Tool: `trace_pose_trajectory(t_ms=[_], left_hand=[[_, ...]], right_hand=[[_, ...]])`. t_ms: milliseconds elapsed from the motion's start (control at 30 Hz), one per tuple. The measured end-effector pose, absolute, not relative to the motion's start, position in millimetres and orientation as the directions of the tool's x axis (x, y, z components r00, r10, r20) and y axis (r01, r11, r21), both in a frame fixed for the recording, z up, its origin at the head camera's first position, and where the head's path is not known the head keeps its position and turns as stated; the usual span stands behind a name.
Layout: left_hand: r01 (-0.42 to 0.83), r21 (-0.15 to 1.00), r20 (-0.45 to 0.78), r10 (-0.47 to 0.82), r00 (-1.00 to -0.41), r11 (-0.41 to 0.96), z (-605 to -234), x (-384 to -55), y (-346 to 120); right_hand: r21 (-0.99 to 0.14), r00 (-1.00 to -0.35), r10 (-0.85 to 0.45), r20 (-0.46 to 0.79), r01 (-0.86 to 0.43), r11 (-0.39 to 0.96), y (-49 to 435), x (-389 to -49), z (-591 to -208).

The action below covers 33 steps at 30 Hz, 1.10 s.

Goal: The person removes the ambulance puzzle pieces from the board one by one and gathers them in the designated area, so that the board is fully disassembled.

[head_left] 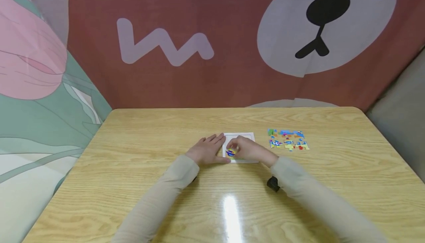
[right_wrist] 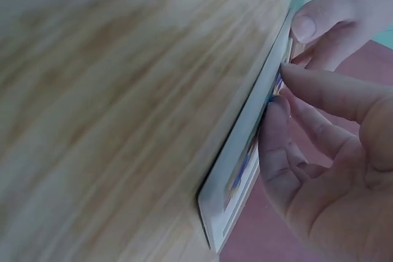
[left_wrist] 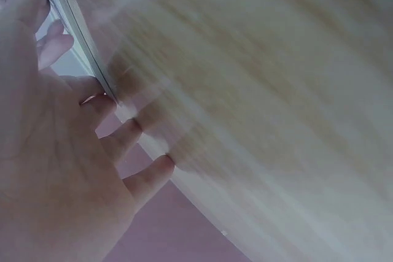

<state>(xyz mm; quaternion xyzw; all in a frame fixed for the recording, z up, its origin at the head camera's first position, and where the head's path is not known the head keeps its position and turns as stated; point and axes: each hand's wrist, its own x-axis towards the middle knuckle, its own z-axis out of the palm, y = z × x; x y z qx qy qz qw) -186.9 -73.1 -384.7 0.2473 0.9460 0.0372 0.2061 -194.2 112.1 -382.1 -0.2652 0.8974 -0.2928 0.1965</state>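
Observation:
A white-bordered puzzle board [head_left: 247, 135] lies on the wooden table. My left hand [head_left: 207, 150] rests along the board's left side, fingers spread, its thumb by the near-left corner. In the left wrist view the fingertips of that hand [left_wrist: 67, 133] touch the table at the board's edge. Over the middle of the board, my right hand [head_left: 247, 149] pinches a small blue-and-yellow puzzle piece [head_left: 230, 153] low against its surface. The right wrist view has the thumb and a finger of the right hand [right_wrist: 331, 145] close together at the board [right_wrist: 230, 170], mostly covering the piece.
To the right of the board lies a group of colourful loose puzzle pieces [head_left: 288, 145], spread in rough rows. A black device [head_left: 273, 184] sits under the right wrist. The wooden table [head_left: 149, 132] ends at a printed cloth backdrop [head_left: 199, 84].

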Motion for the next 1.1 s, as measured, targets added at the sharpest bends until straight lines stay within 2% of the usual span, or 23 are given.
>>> trace_pose_trajectory(t_ms=[533, 833, 1100], left_hand=[[0.440, 0.176, -0.386, 0.473, -0.792, 0.880, -385.6, -185.9, -72.5], [0.442, 0.166, -0.384, 0.471, -0.794, 0.882, -384.8, -187.3, -71.1], [0.443, 0.181, -0.375, 0.478, -0.794, 0.878, -381.9, -186.2, -72.1]], right_hand=[[-0.624, -0.773, -0.600, -0.206, -0.368, 0.689, 108.3, -193.6, -386.9], [-0.620, -0.793, -0.568, -0.221, -0.336, 0.710, 107.4, -194.9, -384.7], [-0.577, -0.798, -0.576, -0.177, -0.390, 0.717, 103.3, -193.3, -381.0]])
